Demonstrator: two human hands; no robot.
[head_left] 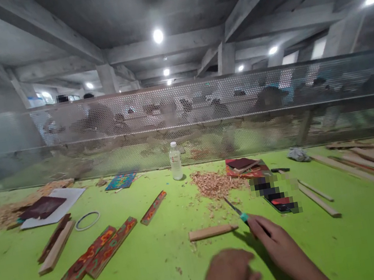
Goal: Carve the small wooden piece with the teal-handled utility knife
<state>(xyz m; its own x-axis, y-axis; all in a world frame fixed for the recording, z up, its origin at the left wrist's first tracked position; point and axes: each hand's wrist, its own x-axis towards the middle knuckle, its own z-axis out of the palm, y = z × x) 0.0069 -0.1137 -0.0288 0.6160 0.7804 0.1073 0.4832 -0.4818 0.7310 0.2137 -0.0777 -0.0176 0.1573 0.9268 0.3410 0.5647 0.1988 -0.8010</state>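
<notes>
My right hand (pixel 275 240) reaches forward over the green table (pixel 161 279) and grips a small knife (pixel 237 210) by its teal handle, blade pointing away to the upper left. Just left of the knife lies a short plain wooden stick (pixel 212 231), flat on the table. My left hand (pixel 229 277) hovers low at the bottom centre, fingers curled loosely, nothing visible in it. A heap of wood shavings (pixel 214 184) lies beyond the knife tip.
Painted wooden strips (pixel 95 257) and plain strips (pixel 55 245) lie at the left, with a ring (pixel 87 221) and paper. A plastic bottle (pixel 175 161) stands at the back centre. More plain sticks (pixel 354 163) lie at the right. A mesh screen (pixel 183 121) borders the table's far edge.
</notes>
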